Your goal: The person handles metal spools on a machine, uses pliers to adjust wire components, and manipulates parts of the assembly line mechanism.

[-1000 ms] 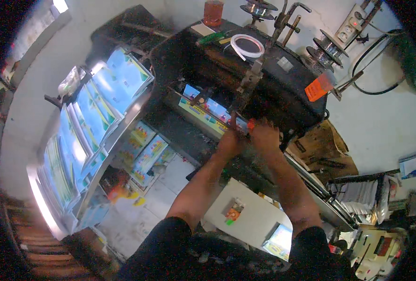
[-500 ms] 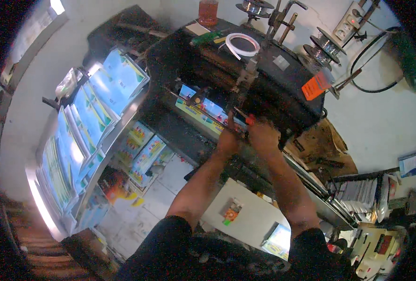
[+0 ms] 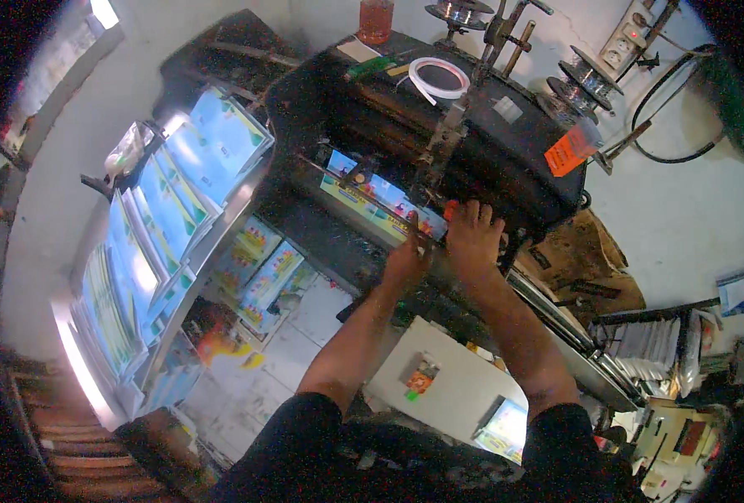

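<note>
A dark stitching machine with a metal head point(image 3: 443, 142) stands before me. Under the head a colourful printed sheet point(image 3: 388, 194), blue above and yellow-green below, lies along the machine's bed. My left hand point(image 3: 405, 261) is at the sheet's right part, a finger stretched up toward the head; its other fingers are partly hidden. Just right of it, my right hand point(image 3: 472, 239) bends over the bed, fingertips beside a small red-handled tool point(image 3: 451, 210). Thumb and index appear closed on that handle, though the thumb is hidden. The tool's working end cannot be made out.
Stacked blue booklets point(image 3: 166, 184) fill a sloping rack at left. On the machine's top lie a white coil point(image 3: 439, 77) and a jar point(image 3: 375, 21); wire spools point(image 3: 585, 80) hang at right. An orange container point(image 3: 569, 151) sits near its right edge. Below stands a pale board point(image 3: 439, 369).
My right hand has turned, its fingers now spreading forward beside the red handle. The tool's thin shaft no longer shows. My left hand has stayed nearly in place.
</note>
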The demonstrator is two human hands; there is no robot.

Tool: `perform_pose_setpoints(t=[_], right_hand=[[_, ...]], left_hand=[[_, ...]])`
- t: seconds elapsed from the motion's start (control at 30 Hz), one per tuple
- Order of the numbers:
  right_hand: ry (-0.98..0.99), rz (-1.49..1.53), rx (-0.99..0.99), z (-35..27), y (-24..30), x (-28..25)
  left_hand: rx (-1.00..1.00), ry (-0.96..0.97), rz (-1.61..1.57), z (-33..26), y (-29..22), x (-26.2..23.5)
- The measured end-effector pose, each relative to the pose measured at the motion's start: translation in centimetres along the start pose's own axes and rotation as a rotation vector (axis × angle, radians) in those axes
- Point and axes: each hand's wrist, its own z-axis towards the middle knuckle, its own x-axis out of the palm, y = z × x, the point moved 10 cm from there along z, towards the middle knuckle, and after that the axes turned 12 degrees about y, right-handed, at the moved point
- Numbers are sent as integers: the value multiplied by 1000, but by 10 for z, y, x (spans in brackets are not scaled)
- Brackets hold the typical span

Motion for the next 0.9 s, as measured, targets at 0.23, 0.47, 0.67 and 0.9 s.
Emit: perform_pose_setpoints(t=[0.23,0.47,0.67,0.9], right_hand=[[-8,-43,10,-5,5,7],[158,23,12,-2,6,25],[113,0,-33,-1,17,17],[199,151,-33,3,23,2]], left_hand=[[46,31,10,-6,-14,-4],[-72,47,113,-5,-5,0],[106,-7,235,-11,30,12],[103,12,-231,-45,115,24]])
